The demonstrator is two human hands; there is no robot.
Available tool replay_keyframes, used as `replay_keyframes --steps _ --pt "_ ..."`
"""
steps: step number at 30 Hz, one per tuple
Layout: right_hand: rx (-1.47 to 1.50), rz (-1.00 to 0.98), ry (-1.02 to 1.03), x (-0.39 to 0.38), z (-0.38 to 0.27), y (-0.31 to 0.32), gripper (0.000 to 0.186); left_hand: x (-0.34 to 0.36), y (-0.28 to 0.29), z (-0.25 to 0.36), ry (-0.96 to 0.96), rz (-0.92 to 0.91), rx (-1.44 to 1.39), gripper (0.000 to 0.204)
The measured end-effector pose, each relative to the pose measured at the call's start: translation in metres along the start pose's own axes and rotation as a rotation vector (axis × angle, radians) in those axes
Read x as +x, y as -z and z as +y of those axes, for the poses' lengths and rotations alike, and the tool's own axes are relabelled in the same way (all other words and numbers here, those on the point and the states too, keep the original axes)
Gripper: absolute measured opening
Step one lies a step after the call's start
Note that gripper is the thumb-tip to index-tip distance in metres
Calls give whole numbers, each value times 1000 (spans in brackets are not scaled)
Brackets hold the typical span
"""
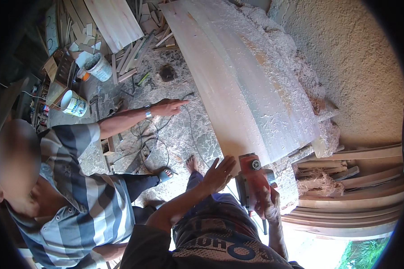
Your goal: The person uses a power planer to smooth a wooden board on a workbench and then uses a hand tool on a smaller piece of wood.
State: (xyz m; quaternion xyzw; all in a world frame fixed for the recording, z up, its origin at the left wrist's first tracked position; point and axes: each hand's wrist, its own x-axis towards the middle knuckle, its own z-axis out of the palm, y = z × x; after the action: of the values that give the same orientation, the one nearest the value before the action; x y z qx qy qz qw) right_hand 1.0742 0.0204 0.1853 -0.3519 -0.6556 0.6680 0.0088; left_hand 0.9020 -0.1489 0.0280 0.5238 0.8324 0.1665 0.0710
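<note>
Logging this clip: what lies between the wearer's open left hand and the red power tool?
Nothing: head view shows only the plank's end edge behind the gap between left hand and red power planer.

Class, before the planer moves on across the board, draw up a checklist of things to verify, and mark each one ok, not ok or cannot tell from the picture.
1. Right hand grips the red planer: ok.
2. Left hand off the tool, open and raised: ok.
3. Planer sits at the near end of the board: ok.
4. Co-worker's hand clear of the board: ok, it points beside the edge.
5. Cable clear of feet: not ok, it loops on the floor near them.
6. Planer switch position: cannot tell.
</note>
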Motion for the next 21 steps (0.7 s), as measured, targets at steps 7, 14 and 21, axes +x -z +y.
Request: replay_keyframes --steps 7,14,21 --pt "-61 -123 9 -5 21 2 51 -44 -28 9 547 342 -525 66" --pt "-307 -171 116 3 40 -6 54 -48 -32 25 620 421 -1002 113" --pt "-324 -180 88 7 48 -11 51 6 5 58 966 439 -1473 135"
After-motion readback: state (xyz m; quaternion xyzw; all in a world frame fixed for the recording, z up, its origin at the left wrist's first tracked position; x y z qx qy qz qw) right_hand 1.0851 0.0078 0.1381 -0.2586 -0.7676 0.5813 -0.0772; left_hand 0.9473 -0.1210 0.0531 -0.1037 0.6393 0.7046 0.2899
